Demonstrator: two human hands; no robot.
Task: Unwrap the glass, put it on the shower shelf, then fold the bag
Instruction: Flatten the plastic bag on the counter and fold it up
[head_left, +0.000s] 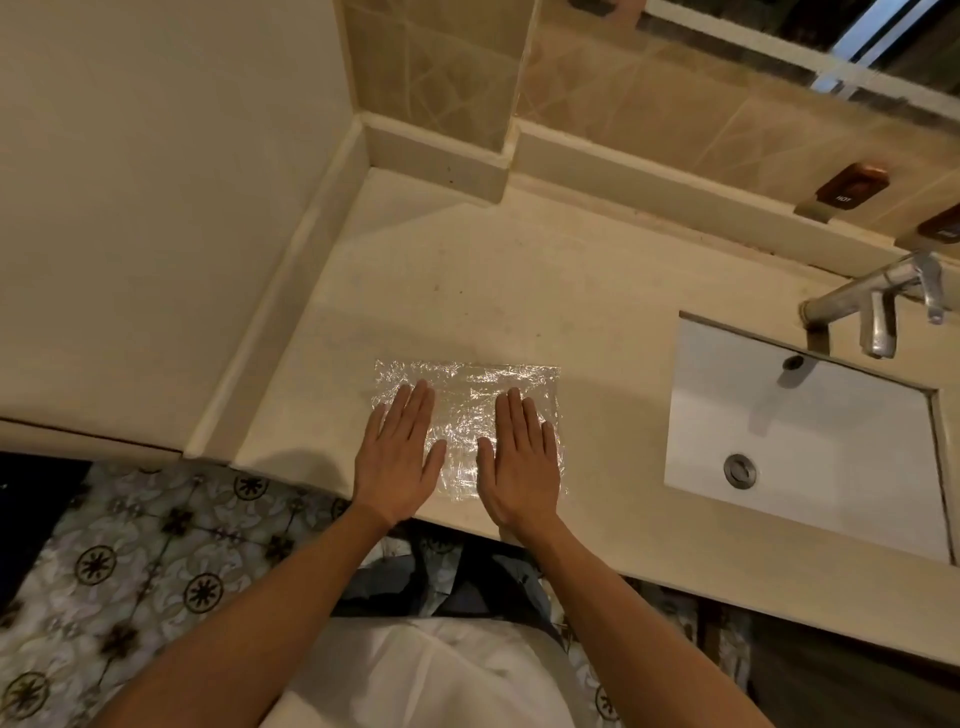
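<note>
The clear, crinkled bag (467, 415) lies spread flat on the beige table (519, 291), close to the table's near edge. Both hands rest palm-down on it with the fingers straight and gripping nothing. The left hand (397, 457) covers the bag's 9 o'clock side, its wrist reaching back over the table edge. The right hand (519, 457) presses the 3 o'clock side. The two hands lie side by side and apart, with a strip of shiny plastic showing between the thumbs. The far edge of the bag, at 12 o'clock from the fingertips, lies uncovered and catches the light. At 3 o'clock from the bag, well apart from it, a white sink (810, 447) is set into the table, with a metal tap (878, 306) above its far rim. The glass is not seen in this view
</note>
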